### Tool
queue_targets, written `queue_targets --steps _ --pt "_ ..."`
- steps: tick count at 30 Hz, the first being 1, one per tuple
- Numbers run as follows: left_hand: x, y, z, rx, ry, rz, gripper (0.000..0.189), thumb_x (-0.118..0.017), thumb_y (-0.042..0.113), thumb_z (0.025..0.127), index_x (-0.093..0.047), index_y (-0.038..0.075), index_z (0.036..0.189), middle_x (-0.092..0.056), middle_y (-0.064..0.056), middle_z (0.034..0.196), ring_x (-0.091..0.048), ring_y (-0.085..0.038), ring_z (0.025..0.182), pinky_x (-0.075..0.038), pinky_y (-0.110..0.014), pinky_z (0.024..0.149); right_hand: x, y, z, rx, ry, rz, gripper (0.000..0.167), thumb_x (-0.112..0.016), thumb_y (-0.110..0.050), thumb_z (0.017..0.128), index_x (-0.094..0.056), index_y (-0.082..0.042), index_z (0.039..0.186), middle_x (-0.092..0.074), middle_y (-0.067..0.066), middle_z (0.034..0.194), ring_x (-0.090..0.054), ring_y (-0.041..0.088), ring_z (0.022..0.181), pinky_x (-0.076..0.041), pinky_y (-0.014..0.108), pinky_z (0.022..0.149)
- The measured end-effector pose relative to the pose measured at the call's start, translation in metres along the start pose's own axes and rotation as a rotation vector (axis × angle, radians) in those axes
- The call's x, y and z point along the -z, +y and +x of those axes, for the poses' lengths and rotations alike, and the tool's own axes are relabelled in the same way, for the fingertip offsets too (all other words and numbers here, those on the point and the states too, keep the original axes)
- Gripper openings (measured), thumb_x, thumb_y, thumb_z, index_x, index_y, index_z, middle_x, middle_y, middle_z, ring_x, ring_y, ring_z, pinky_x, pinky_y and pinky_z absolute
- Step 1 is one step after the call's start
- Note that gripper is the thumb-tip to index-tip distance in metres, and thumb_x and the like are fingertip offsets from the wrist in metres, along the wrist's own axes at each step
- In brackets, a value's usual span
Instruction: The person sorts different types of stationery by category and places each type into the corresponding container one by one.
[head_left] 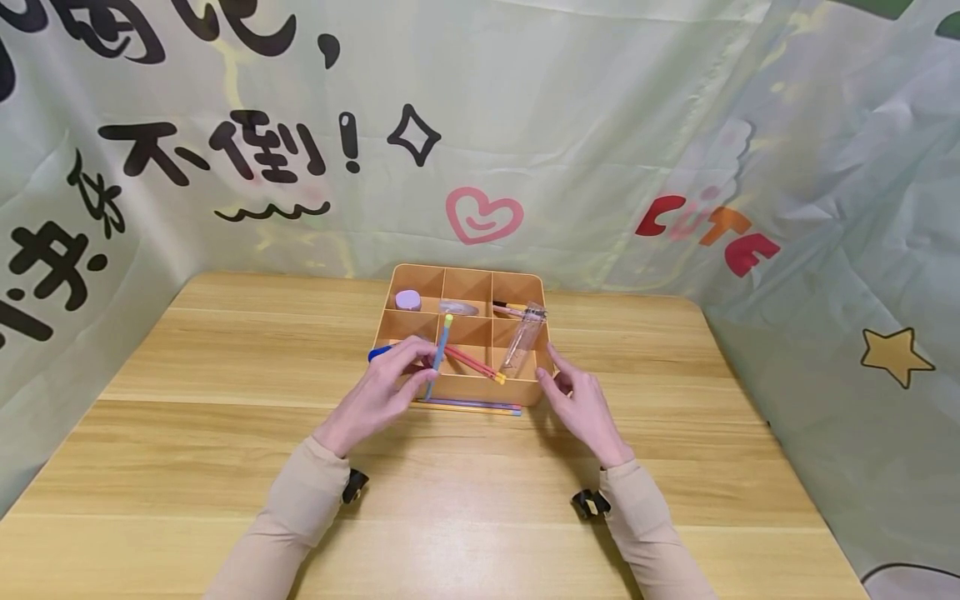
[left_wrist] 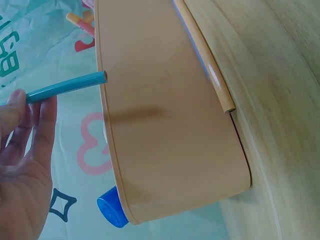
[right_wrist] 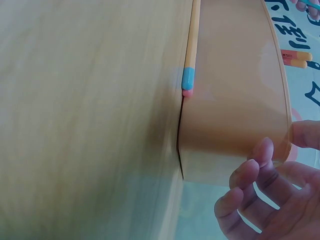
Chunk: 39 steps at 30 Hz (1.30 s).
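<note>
My left hand [head_left: 386, 379] pinches a blue pencil [head_left: 440, 354] between thumb and fingers, holding it tilted above the front of a tan compartment box [head_left: 480, 388]. The pencil's light green end points up; its blue lower end shows in the left wrist view. At the box's front right corner, my right hand [head_left: 581, 408] holds the rim, thumb at the edge and fingers around the side. Red pencils [head_left: 474, 363] with yellow ends lean in the front middle compartment. A clear plastic sleeve [head_left: 522, 340] slants across the front right one.
A yellow pencil [head_left: 480, 409] and a purple one lie on the table along the box's front. Inside the box are a lilac item [head_left: 408, 300], a translucent piece [head_left: 458, 308] and several pencils at back right. A blue round end [left_wrist: 112, 207] sticks out at left.
</note>
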<state>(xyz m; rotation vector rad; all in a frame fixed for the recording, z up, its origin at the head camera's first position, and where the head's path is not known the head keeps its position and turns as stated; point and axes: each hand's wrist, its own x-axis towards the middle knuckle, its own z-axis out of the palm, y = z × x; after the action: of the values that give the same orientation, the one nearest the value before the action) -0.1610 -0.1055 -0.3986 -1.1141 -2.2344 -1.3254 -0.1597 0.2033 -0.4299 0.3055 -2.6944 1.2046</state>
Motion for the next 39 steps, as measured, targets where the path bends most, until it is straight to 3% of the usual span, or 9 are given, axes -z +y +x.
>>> queue_targets --steps 8,14,19,28,33,39 --pt "-0.004 0.002 0.001 -0.028 0.136 0.02 0.023 -0.068 -0.009 0.089 -0.063 -0.001 0.11 -0.067 -0.011 0.098 -0.068 -0.019 0.088 -0.063 -0.031 0.079 0.0 0.0 0.0 -0.005 0.0 -0.003 0.054 -0.06 -0.024 0.101 -0.048 0.003 0.146 -0.051 0.002 0.059 -0.041 0.009 0.052 -0.036 0.024 0.049" --pt "-0.008 0.003 0.003 -0.058 0.266 0.053 0.024 -0.07 -0.012 0.085 -0.063 -0.008 0.108 -0.068 -0.019 0.1 -0.071 -0.025 0.087 -0.062 -0.027 0.079 0.0 0.0 0.0 -0.008 0.0 -0.001 0.054 -0.06 -0.024 0.101 -0.048 0.002 0.147 -0.052 0.002 0.06 -0.041 0.009 0.052 -0.037 0.024 0.049" --pt "-0.011 0.003 0.005 -0.076 0.325 0.079 0.024 -0.072 -0.014 0.083 -0.064 -0.008 0.106 -0.069 -0.018 0.098 -0.071 -0.027 0.088 -0.061 -0.025 0.084 0.0 -0.001 0.0 -0.003 0.003 -0.002 0.054 -0.06 -0.024 0.101 -0.048 0.002 0.146 -0.052 0.002 0.06 -0.041 0.009 0.053 -0.036 0.024 0.049" --pt "-0.014 0.001 0.005 -0.163 0.341 0.198 0.027 -0.076 -0.015 0.077 -0.065 -0.004 0.099 -0.071 -0.014 0.096 -0.071 -0.023 0.084 -0.06 -0.022 0.081 0.001 -0.001 0.0 -0.004 0.0 0.003 0.054 -0.059 -0.024 0.101 -0.047 0.002 0.147 -0.051 0.002 0.06 -0.041 0.009 0.052 -0.036 0.024 0.048" --pt "-0.015 0.001 0.005 -0.171 0.344 0.222 0.027 -0.077 -0.015 0.077 -0.065 -0.004 0.099 -0.072 -0.013 0.096 -0.072 -0.022 0.085 -0.06 -0.023 0.08 0.001 -0.001 0.0 -0.004 -0.001 0.003 0.054 -0.06 -0.024 0.101 -0.047 0.002 0.147 -0.051 0.002 0.06 -0.04 0.008 0.052 -0.036 0.024 0.048" --pt "-0.016 0.001 0.004 -0.163 0.302 0.238 0.027 -0.078 -0.012 0.078 -0.067 -0.003 0.101 -0.074 -0.013 0.099 -0.073 -0.023 0.088 -0.062 -0.03 0.08 0.0 -0.001 0.0 -0.002 0.0 0.003 0.054 -0.059 -0.024 0.102 -0.048 0.003 0.146 -0.049 0.001 0.059 -0.039 0.008 0.051 -0.035 0.024 0.048"
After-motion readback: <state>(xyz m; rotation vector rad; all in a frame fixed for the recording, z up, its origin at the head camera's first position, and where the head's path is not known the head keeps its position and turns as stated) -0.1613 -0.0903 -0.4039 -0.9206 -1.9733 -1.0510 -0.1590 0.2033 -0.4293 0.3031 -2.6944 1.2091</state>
